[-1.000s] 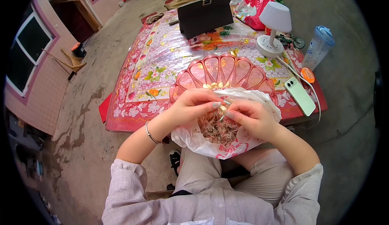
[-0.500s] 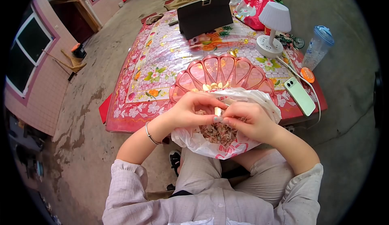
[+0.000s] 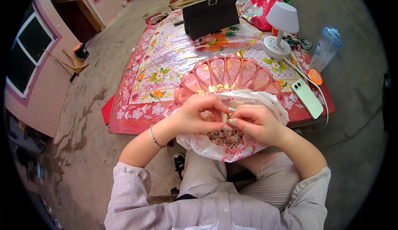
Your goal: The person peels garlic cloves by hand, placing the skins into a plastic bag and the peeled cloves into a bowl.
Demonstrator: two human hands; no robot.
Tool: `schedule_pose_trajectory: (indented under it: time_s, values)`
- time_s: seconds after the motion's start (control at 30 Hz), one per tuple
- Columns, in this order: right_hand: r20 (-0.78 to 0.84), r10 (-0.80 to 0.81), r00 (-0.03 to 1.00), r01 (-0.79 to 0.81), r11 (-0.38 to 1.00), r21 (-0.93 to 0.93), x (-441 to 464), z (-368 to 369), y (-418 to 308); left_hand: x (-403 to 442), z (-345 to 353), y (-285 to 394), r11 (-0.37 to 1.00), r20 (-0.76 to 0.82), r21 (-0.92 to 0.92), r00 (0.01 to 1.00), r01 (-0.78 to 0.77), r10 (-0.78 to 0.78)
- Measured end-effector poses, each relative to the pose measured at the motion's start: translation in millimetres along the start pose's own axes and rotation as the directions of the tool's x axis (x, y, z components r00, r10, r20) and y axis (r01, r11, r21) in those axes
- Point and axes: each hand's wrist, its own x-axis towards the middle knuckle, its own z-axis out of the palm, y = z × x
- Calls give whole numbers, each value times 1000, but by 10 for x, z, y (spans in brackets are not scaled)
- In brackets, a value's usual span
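A pale garlic clove [image 3: 224, 117] is pinched between the fingertips of both hands, over an open white plastic bag [image 3: 271, 102]. My left hand [image 3: 199, 113], with a bracelet on its wrist, curls round the clove's left side. My right hand [image 3: 260, 123] closes on it from the right, thumb and forefinger together. Under the hands, the bag holds a heap of dry garlic skins [image 3: 226, 139]. Just beyond it, several peeled cloves [image 3: 217, 88] lie on a pink scalloped plate [image 3: 207, 70], whose near part the bag hides.
A flowered cloth covers the table [image 3: 141, 85]. A dark tablet case [image 3: 210, 16] stands at the back. To the right are a white lamp [image 3: 282, 18], a green phone [image 3: 307, 98], a white cable [image 3: 319, 90], an orange lid [image 3: 315, 77] and a clear tumbler [image 3: 325, 49].
The fingers have shifted around the clove, and the left fingertips have spread slightly. More of the clove's length shows between them. The bag and plate stay nearly in place.
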Motion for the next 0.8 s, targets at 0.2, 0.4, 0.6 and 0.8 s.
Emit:
schedule_pose_trajectory:
  time_s: [0.2,0.4,0.6,0.8]
  values:
    - [64,25,998,-29,997,68,-8,-15,-10,-23,19,-14,969,6,-231,996,84,-84]
    - [63,13,998,-22,988,153,-22,-7,41,-21,14,-5,935,46,-329,991,130,-122]
    - [69,16,998,-27,987,160,-30,-15,50,-22,5,-2,929,75,-339,988,150,-132]
    - [101,71,992,-91,975,203,-39,-40,2,-24,8,-23,957,103,-281,994,74,-46]
